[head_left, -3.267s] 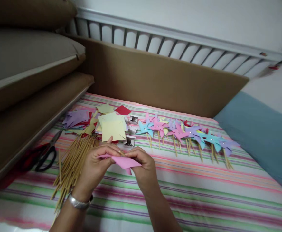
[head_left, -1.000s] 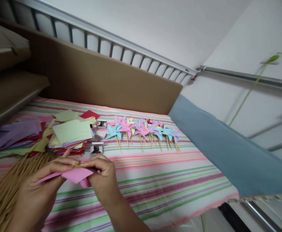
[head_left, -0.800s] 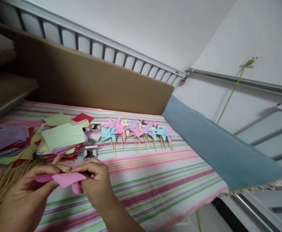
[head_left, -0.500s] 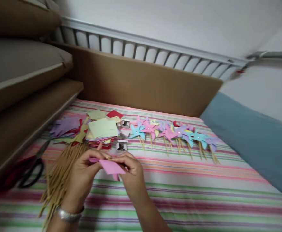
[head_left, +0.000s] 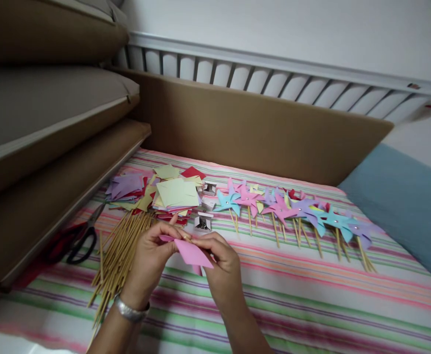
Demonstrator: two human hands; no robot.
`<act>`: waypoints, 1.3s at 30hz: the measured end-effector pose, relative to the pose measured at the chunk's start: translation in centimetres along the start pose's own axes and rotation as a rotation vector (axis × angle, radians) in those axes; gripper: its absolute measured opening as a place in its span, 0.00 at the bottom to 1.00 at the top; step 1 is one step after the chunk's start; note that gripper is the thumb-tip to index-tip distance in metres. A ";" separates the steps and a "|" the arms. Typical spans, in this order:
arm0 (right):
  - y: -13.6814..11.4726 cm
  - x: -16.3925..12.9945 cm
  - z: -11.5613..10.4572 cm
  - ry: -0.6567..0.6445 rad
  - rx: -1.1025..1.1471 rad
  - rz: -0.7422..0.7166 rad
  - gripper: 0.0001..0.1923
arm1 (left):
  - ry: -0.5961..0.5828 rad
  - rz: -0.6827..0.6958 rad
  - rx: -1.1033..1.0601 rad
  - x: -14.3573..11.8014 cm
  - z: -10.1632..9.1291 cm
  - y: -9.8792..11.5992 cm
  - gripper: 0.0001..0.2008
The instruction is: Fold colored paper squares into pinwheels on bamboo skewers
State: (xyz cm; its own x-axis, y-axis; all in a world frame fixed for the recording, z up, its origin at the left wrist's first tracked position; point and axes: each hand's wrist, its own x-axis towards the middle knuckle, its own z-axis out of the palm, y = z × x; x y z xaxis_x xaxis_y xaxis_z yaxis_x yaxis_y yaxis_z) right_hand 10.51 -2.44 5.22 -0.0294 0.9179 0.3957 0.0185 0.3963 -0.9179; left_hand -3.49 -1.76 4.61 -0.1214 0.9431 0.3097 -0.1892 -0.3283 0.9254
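My left hand (head_left: 148,258) pinches one side of a pink paper pinwheel (head_left: 194,254), with its folded blades pointing toward me and down. On the other side, my right hand (head_left: 223,260) grips the same paper, thumb and fingers closed near its middle. Between the fingertips shows a small tan tip, too small to name for sure. A bundle of thin wooden sticks (head_left: 121,248) lies beside and partly behind my left forearm. Just beyond the hands stands a small open box (head_left: 203,222) with shiny little pieces inside.
Paper squares (head_left: 178,192) are piled past the sticks, with purple sheets (head_left: 125,187) to their left. Black-handled scissors (head_left: 82,243) lie at left. Finished pinwheels (head_left: 282,210) line the right. Stacked cushions (head_left: 56,110) and a brown panel (head_left: 256,130) border the striped cloth (head_left: 304,300).
The camera has turned, so the whole scene sits further right in the view. Both hands keep their hold on the pink pinwheel, with hardly any change in finger position.
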 end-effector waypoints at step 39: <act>1.3 -0.1 -4.5 -0.254 -0.282 0.434 0.03 | 0.319 -0.334 -0.150 1.1 -0.3 0.9 0.19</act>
State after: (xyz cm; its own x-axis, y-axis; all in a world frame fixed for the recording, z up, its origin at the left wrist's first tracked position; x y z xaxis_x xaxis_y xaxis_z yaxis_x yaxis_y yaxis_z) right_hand 15.01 -1.91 4.15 -0.1977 0.9780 -0.0671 0.3476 0.0059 -0.9376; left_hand -4.04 -1.09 5.75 -0.3187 0.9422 -0.1031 -0.4043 -0.0368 0.9139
